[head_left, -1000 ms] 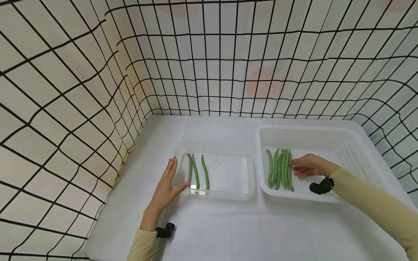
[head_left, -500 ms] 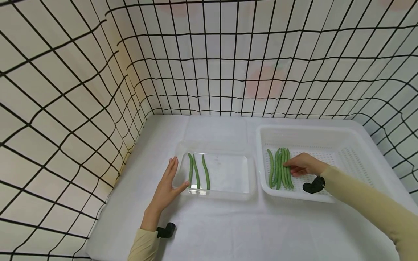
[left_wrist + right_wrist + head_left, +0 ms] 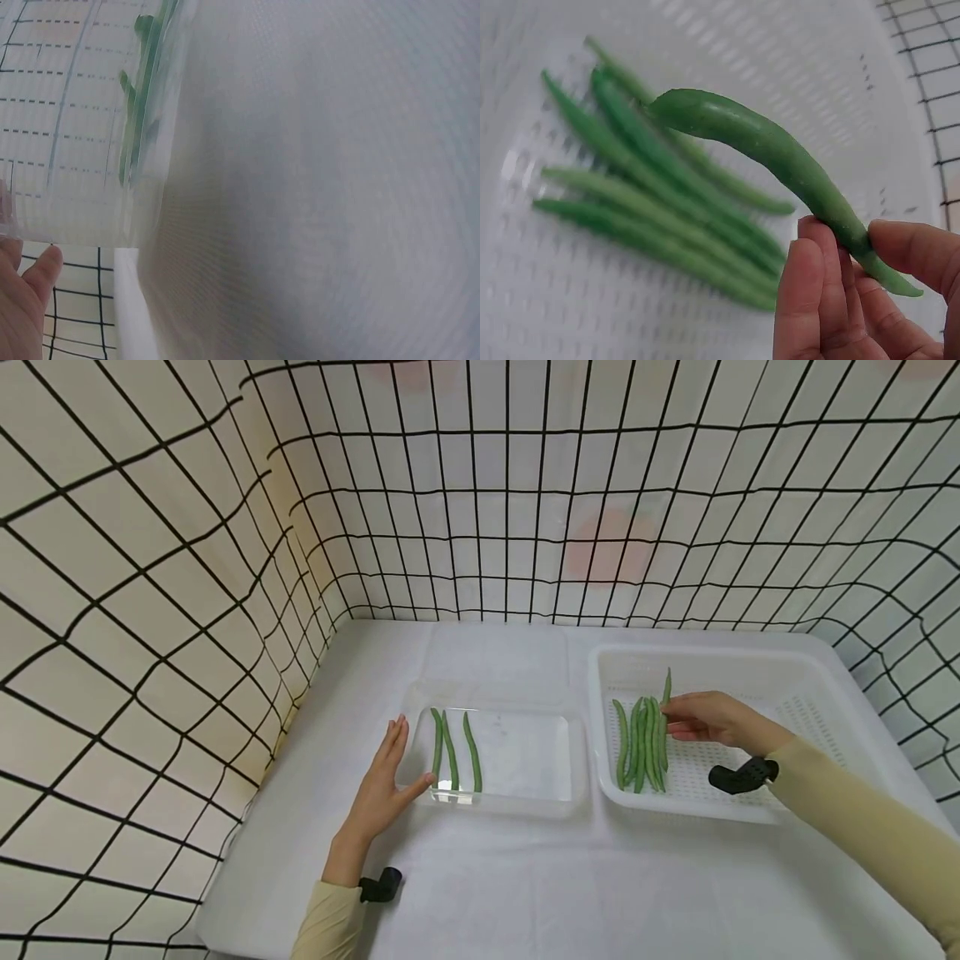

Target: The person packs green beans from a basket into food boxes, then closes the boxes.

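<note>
My right hand (image 3: 712, 720) pinches a green bean (image 3: 769, 146) between thumb and fingertips, close to one of its ends. The bean is raised above the white perforated basket (image 3: 693, 811), where several other green beans (image 3: 640, 747) lie side by side along the left part. At the left, my left hand (image 3: 377, 793) touches the near left corner of a clear plastic container (image 3: 525, 808), its fingers straight and thumb spread. Inside that container, 3 green beans (image 3: 472, 752) lie roughly parallel. In the left wrist view the container wall (image 3: 75, 180) stands beside my fingertips.
Black wire grid panels (image 3: 502, 518) enclose the table at the back and sides. A white cloth (image 3: 540, 885) covers the tabletop. The container stands just left of the basket, with a narrow gap between them.
My right hand reached left to the rightmost bean in the basket, took hold of it, and has shifted it up and slightly right. My left hand has stayed in place.
</note>
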Tool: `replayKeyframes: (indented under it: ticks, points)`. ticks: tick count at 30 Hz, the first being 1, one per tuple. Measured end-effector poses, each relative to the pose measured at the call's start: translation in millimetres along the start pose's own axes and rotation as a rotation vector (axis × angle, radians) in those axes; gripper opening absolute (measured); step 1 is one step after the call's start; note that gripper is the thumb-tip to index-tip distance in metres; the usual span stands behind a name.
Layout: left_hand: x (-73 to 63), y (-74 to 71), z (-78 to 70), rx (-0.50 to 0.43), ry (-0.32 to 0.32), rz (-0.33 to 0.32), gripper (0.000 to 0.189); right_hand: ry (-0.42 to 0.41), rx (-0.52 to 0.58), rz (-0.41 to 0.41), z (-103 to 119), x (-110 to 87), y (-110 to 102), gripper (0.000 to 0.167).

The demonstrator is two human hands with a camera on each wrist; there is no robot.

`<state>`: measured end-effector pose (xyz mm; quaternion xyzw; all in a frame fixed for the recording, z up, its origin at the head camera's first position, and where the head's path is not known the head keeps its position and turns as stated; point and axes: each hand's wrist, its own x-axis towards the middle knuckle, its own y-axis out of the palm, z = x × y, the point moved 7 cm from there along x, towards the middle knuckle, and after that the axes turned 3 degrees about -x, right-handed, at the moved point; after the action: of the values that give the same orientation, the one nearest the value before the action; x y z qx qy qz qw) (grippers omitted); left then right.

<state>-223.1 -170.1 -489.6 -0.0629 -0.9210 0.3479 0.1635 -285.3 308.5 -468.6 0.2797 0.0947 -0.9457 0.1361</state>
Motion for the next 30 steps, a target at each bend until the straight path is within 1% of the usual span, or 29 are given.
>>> replayKeyframes:
  ticks: [3,7,11,15,19,22,25,30]
  points:
    - [0.0,-0.8,0.9,-0.001,0.006,-0.001,0.094,-0.013,0.009,-0.004,15.5,-2.6,8.9,0.022]
    - [-0.1,-1.1,2.0,-0.004,0.006,-0.003,0.094,-0.039,0.020,0.001,37.7,-5.7,28.3,0.024]
    - [-0.2,-0.7,2.4,-0.005,0.000,-0.002,0.094,-0.081,-0.008,0.032,57.4,-7.3,56.2,0.022]
    - [0.5,0.6,1.4,-0.010,-0.004,0.000,0.094,-0.107,-0.036,0.070,71.4,-3.2,88.0,0.030]
    - [0.6,-0.3,2.0,-0.011,-0.015,0.002,0.094,-0.113,-0.036,0.118,81.9,8.6,123.1,0.038]
    - [0.3,-0.5,2.5,-0.013,-0.029,0.005,0.094,-0.106,-0.047,0.147,86.8,19.0,148.0,0.040]
    - [0.3,-0.2,2.7,-0.011,-0.034,0.008,0.094,-0.087,-0.064,0.160,87.1,31.4,169.6,0.040]
    - [0.3,-0.3,3.3,-0.010,-0.033,0.008,0.095,-0.061,-0.108,0.178,82.4,49.3,199.7,0.032]
